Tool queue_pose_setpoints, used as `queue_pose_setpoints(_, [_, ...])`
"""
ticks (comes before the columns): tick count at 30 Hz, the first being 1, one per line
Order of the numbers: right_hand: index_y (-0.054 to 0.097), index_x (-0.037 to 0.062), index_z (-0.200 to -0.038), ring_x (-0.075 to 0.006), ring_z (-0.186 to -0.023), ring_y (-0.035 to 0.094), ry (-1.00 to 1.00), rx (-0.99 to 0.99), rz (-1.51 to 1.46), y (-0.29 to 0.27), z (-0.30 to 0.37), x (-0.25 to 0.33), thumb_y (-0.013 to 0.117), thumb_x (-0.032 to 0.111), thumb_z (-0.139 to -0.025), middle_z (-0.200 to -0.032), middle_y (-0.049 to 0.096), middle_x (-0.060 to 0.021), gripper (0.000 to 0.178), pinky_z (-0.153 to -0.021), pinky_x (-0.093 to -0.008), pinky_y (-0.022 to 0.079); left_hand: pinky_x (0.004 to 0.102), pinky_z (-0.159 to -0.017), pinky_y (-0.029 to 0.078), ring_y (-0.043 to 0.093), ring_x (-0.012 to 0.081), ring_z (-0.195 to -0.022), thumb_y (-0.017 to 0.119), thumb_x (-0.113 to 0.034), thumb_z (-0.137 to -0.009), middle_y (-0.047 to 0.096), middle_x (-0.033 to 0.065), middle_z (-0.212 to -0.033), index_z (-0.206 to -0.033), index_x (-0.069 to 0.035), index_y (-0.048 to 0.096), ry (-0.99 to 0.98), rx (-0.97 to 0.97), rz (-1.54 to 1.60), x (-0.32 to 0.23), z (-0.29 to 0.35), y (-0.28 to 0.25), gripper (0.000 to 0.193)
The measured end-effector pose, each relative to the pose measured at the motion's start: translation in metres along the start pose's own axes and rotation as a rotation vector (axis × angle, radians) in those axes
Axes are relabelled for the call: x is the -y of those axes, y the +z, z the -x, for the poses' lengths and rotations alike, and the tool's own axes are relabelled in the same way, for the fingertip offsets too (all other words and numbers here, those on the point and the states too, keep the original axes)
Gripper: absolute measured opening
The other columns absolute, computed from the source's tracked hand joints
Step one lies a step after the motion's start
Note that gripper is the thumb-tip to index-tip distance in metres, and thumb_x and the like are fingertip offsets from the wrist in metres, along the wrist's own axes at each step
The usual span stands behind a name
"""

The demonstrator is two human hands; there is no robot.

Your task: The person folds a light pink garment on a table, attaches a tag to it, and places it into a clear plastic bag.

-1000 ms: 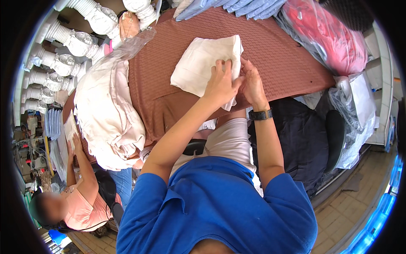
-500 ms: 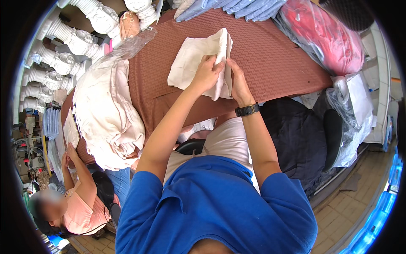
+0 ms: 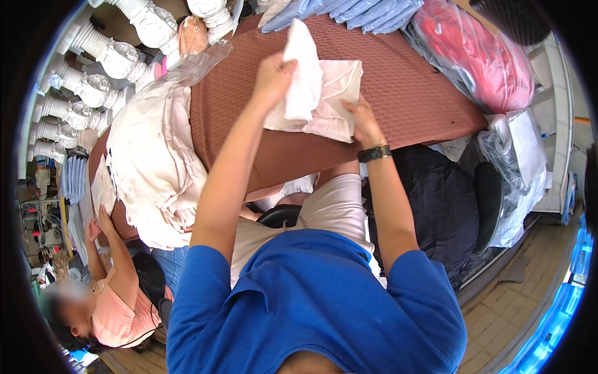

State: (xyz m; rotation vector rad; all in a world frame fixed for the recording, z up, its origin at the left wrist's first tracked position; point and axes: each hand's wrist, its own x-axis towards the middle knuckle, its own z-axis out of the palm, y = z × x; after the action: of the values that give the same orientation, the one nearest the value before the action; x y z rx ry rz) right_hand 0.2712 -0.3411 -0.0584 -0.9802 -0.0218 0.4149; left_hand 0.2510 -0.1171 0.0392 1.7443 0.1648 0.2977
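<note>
A cream-white folded cloth (image 3: 336, 115) rests on the brown-covered table (image 3: 398, 81) in front of me, close to its near edge. My left hand (image 3: 273, 80) grips a brighter white folded section (image 3: 303, 75), raised and tilted over the cloth's left half. Whether that section is part of the same cloth I cannot tell. At the cloth's right edge, my right hand (image 3: 366, 121) has its thumb on top, with its other fingers partly hidden, holding that side. A dark watch is on my right wrist.
To my left lies a heap of cream cloth (image 3: 156, 168) beside clear plastic. Blue packed items (image 3: 374, 12) line the far edge; a bagged red bundle (image 3: 467, 56) sits far right. Black fabric (image 3: 430, 206) is right of my legs. Another person (image 3: 124, 293) handles pale cloth at left.
My left hand has moved left and away from me, lifting the white folded section. My right hand has shifted slightly right, and the cloth beneath is more spread out.
</note>
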Motion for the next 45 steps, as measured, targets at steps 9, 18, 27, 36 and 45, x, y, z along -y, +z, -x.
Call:
queue_pose_setpoints(9, [0.053,-0.0048,-0.136,-0.0259,-0.11,0.068,0.262,0.101,0.096,-0.121,-0.025,0.079,0.066,0.002,-0.09,-0.126,0.067,-0.0172,0.048,-0.096,-0.0379,0.056,0.0361,-0.081,0.059,0.071,0.0234,-0.087,0.064,-0.018,-0.094,0.072,0.0168,-0.105,-0.12,0.008,0.062,-0.105,-0.115,0.131,-0.072,-0.024,-0.13,0.037])
queue_pose_setpoints(18, [0.054,0.0016,-0.138,-0.022,-0.11,0.068,0.304,0.149,0.433,-0.167,-0.009,0.181,0.069,0.011,-0.095,-0.127,0.066,-0.0113,0.047,-0.096,-0.0356,0.055,0.0339,-0.097,0.053,0.067,0.0208,-0.109,0.059,-0.009,-0.098,0.069,0.0127,-0.122,-0.132,0.001,0.059,-0.357,-0.06,0.438,0.061,0.088,-0.135,0.035])
queue_pose_setpoints(27, [0.055,0.0044,-0.137,-0.0362,-0.111,0.065,-0.247,-0.392,1.748,-0.164,-0.044,0.158,0.074,0.034,-0.089,-0.125,0.064,-0.0247,0.06,-0.092,-0.0429,0.054,0.0444,-0.085,0.053,0.061,0.0347,-0.1,0.07,-0.02,-0.091,0.054,0.0204,-0.117,-0.128,-0.003,0.053,0.262,-0.307,-0.906,0.032,0.119,-0.064,0.044])
queue_pose_setpoints(36, [0.051,0.0091,-0.145,-0.0456,-0.141,0.034,-0.706,0.051,1.776,-0.019,0.009,0.017,0.066,0.055,-0.089,-0.152,0.04,-0.0252,0.074,-0.115,-0.0604,0.024,0.0471,-0.09,0.055,0.056,0.0502,-0.109,0.067,-0.014,-0.086,0.047,0.0311,-0.124,-0.13,0.0,0.041,-0.181,0.008,-0.991,0.046,0.089,0.021,0.053])
queue_pose_setpoints(45, [0.061,0.0143,-0.138,-0.0432,-0.14,0.037,-0.673,0.029,1.533,-0.052,-0.017,0.007,0.062,0.028,-0.094,-0.152,0.044,-0.0229,0.046,-0.117,-0.0557,0.027,0.0333,-0.074,0.049,0.057,0.0169,-0.085,0.057,-0.001,-0.085,0.057,0.0094,-0.102,-0.131,-0.012,0.047,-0.101,-0.062,-0.271,0.039,0.078,-0.1,0.048])
